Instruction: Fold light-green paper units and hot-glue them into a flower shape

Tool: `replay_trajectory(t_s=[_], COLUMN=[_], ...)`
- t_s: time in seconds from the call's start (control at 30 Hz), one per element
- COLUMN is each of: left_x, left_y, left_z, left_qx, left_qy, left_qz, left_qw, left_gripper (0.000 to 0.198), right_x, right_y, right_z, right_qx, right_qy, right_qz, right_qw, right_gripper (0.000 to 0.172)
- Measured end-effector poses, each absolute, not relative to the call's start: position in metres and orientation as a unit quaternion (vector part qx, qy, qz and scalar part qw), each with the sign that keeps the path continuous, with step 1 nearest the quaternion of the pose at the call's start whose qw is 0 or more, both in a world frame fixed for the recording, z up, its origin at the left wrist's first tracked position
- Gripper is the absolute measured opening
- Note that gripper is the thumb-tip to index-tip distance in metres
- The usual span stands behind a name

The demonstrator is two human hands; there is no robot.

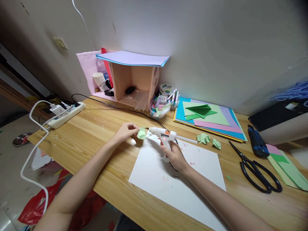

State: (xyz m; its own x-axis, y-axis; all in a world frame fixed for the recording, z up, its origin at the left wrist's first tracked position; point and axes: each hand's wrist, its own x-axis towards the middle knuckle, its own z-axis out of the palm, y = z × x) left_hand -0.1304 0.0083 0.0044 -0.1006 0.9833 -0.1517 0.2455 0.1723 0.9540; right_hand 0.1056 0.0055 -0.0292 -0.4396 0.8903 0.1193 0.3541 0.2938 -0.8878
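The left hand (128,131) pinches a small green paper piece (141,133) by its left side, thumb and fingertips pressed together, at the far left corner of the white sheet (192,187). The right hand (176,157) is curled around the handle of a glue gun (166,137) over that sheet's far half, nozzle pointing left, close to the paper; whether they touch I cannot tell, and some of its fingers are hidden. The paper should be nearly weightless, springy at its folds and easily creased or torn, so a light pinch on an outer edge suits it best, clear of the nozzle. The gun looks rigid and moderately light, perhaps a little top-heavy, with a glue stick (187,139) jutting from its back; the handle is the place to grip, since the nozzle is probably hot.
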Motion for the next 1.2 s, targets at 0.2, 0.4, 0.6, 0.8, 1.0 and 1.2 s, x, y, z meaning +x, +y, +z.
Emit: replay_trajectory(t_s=[0.2,0.4,0.6,0.8,1.0,1.2], left_x=[-0.132,-0.133,-0.119,-0.107,-0.104,-0.094], left_y=[0.009,0.001,-0.009,-0.011,-0.01,-0.014], left_z=[0.004,0.019,0.024,0.016,0.017,0.014], left_qx=[0.493,0.504,0.541,0.521,0.498,0.509], left_qy=[0.617,0.564,0.469,0.47,0.479,0.517], left_qz=[0.41,0.409,0.364,0.381,0.422,0.418], left_qw=[0.456,0.51,0.596,0.602,0.587,0.547], left_gripper=[0.015,0.018,0.024,0.022,0.023,0.027], right_x=[0.106,0.098,0.048,0.011,0.039,0.088], right_y=[0.005,0.016,0.055,0.078,0.06,0.022], right_z=[-0.03,-0.028,-0.025,-0.036,-0.024,-0.027], right_qx=[-0.43,-0.423,-0.363,-0.379,-0.328,-0.382], right_qy=[-0.719,-0.664,-0.714,-0.811,-0.849,-0.714], right_qz=[0.444,0.497,0.504,0.326,0.317,0.445], right_qw=[0.319,0.364,0.323,0.303,0.268,0.382], right_gripper=[0.027,0.026,0.025,0.017,0.03,0.021])
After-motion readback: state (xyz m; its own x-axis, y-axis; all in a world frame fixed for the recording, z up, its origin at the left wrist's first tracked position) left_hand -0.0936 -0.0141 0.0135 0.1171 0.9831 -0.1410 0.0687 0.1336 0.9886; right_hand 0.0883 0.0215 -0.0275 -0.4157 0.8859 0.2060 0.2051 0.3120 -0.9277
